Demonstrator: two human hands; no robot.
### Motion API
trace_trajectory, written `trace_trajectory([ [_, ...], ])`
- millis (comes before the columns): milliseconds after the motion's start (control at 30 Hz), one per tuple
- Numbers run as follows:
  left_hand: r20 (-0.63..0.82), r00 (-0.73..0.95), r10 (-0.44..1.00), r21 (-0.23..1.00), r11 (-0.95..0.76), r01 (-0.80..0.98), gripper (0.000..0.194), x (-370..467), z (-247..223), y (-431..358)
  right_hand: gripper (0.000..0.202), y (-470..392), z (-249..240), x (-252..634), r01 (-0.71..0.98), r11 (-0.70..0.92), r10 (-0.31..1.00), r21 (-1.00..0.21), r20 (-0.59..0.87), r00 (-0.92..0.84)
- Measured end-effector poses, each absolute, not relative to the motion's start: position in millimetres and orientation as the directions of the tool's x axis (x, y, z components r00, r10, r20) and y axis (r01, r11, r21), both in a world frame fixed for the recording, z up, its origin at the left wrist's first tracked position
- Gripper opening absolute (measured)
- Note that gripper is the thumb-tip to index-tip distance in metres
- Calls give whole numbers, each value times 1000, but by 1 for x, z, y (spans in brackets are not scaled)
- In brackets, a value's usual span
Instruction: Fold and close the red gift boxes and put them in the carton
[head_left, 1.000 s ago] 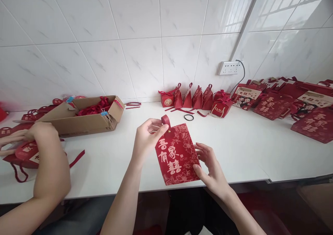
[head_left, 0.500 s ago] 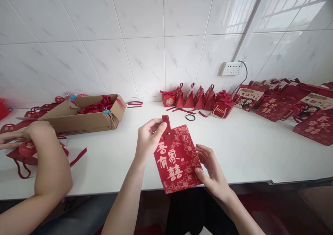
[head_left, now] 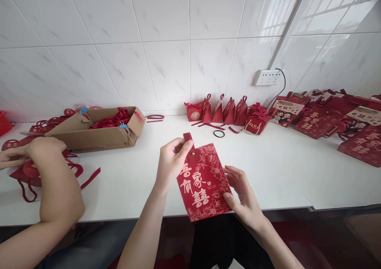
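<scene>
Since a second ago the flat red bag (head_left: 203, 181) has slid toward the near edge of the white table (head_left: 282, 170), so its lower end now hangs past that edge, while the co-worker's arm (head_left: 56, 189) at the far left has barely shifted. On the table's left stands an open cardboard box (head_left: 95, 132) with red ribbon in it; to the right lies a spread of flat red bags (head_left: 315, 122), and at the back by the tiled wall a row of small folded red boxes (head_left: 228, 112), with a black hair tie (head_left: 218, 133) just in front of them. The red bag is held between both hands, close in front of the person, its long axis running from upper left to lower right, tilted a little. The left hand (head_left: 171, 162) is the nearer to the closing tab (head_left: 189, 142) at the top: its fingers are curled and its thumb and fingertips pinch that tab beside the gold snap (head_left: 193, 154). The right hand (head_left: 242, 193) is half open, fingers spread along the bag's right edge with the thumb on its lower corner, steadying it. The bag is dark red with gold flower print and large gold characters on its face.
</scene>
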State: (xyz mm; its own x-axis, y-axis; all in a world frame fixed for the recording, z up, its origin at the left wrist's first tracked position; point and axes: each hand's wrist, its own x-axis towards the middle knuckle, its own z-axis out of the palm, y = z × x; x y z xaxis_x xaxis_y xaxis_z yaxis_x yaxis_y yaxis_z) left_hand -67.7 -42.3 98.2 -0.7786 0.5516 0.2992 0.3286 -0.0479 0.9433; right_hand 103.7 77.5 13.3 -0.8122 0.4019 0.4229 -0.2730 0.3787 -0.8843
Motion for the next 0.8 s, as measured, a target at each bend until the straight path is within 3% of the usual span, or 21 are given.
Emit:
trace_trajectory([
  [133, 283, -741, 609, 953, -91, 290, 30, -71, 98, -38, 41, 80, 9, 104, -272, 381, 409, -884, 425, -808],
  [367, 220, -488, 845, 930, -30, 367, 25, -95, 92, -15, 36, 95, -9, 103, -208, 402, 557, -891, 419, -717],
  [800, 135, -308, 942, 952, -37, 304, 29, -145, 78, -6, 29, 95, -30, 73, -36, 579, 591, -814, 450, -669],
])
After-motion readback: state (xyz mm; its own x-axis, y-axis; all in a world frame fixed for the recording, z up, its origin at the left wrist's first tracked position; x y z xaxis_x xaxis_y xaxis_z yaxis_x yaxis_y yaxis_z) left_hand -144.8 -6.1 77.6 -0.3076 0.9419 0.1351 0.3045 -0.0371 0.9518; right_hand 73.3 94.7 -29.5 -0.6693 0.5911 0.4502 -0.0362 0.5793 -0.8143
